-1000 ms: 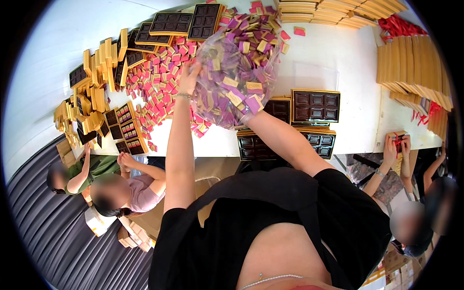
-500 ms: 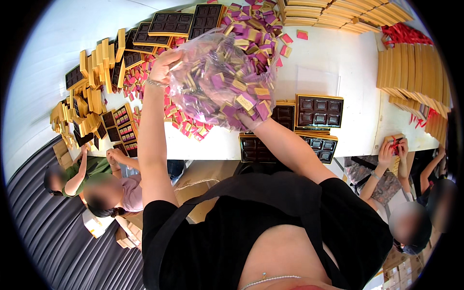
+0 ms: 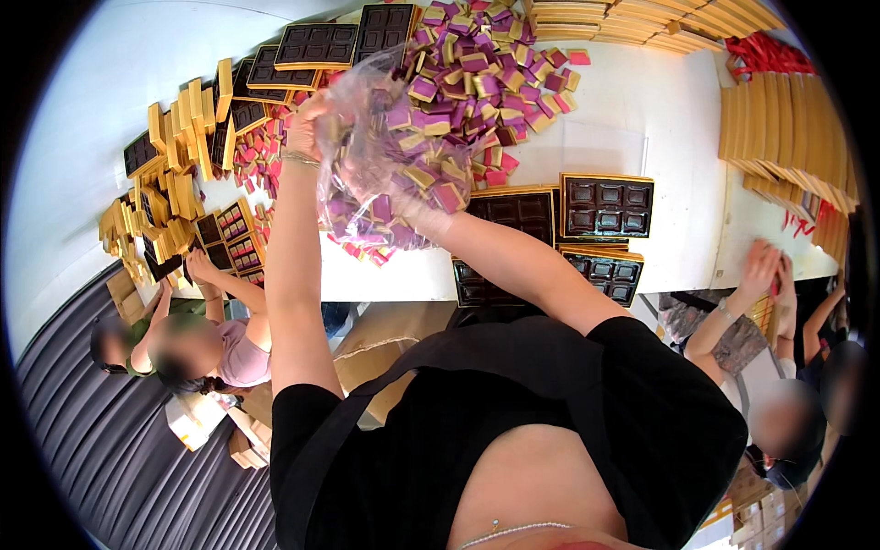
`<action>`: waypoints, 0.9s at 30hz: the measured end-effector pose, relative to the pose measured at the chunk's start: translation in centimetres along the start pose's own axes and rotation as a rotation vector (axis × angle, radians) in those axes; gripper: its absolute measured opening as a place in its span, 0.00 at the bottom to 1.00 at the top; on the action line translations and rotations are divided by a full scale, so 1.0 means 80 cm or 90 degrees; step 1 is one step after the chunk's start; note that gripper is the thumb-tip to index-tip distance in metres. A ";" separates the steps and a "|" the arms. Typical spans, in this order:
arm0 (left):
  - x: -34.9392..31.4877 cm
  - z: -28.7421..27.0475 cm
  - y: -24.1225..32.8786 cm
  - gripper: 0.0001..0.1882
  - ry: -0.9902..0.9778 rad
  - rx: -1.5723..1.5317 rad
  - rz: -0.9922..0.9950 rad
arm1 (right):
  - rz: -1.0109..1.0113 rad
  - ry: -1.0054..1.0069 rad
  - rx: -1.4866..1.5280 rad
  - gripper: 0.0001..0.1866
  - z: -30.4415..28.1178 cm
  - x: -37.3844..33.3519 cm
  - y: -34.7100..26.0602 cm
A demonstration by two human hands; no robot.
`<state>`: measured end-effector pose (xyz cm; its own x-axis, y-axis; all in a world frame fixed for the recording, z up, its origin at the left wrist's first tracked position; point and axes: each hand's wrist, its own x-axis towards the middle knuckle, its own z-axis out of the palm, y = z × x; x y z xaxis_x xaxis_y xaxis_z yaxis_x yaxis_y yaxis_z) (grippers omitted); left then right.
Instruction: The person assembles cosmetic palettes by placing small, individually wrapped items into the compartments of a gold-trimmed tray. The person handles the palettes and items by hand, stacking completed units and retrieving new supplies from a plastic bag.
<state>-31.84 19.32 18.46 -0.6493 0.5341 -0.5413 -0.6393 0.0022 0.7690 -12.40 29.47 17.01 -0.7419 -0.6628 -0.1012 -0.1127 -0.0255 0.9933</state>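
My left hand point(image 3: 310, 126) is closed on the gathered edge of a clear plastic bag point(image 3: 353, 101). Small purple-and-gold wrapped chocolates point(image 3: 403, 174) fill the lower part of the bag. My right hand point(image 3: 408, 206) reaches against the bag's near side; plastic and chocolates cover its fingers, so their grip is hidden. Beyond the bag, a loose heap of purple, gold and pink wrapped pieces point(image 3: 486, 78) lies on the white table. Dark trays with square hollows and gold edges point(image 3: 605, 206) are stacked near my right forearm.
More dark trays point(image 3: 316, 44) line the back left, beside gold-edged boxes point(image 3: 188, 119). Pink pieces point(image 3: 257, 160) lie left of my arm. Gold box stacks point(image 3: 784, 128) and red ribbons point(image 3: 770, 57) stand at right. Co-workers' hands point(image 3: 206, 270) are busy at left, others point(image 3: 763, 270) at right.
The bag has drawn back to the left and holds less. More purple-and-gold pieces now lie spread on the table beyond it. My right hand has moved left with the bag.
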 end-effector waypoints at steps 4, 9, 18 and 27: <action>0.038 -0.010 -0.037 0.30 0.152 0.693 -0.035 | 0.034 0.048 0.161 0.28 -0.003 0.022 -0.003; 0.082 -0.093 -0.058 0.31 0.184 0.875 -0.119 | 0.026 0.124 0.343 0.28 -0.013 0.013 -0.009; 0.073 -0.136 -0.111 0.20 0.214 0.407 -0.021 | -0.043 -0.099 1.194 0.23 0.015 -0.079 -0.088; 0.049 -0.043 -0.083 0.20 0.128 0.279 -0.058 | 1.173 -0.313 1.702 0.24 0.093 -0.146 -0.043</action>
<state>-31.57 18.51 10.10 -0.6936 0.3416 -0.6342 -0.4913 0.4196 0.7633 -8.25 42.84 14.40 -0.7946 0.4541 -0.4030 0.4143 -0.0796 -0.9067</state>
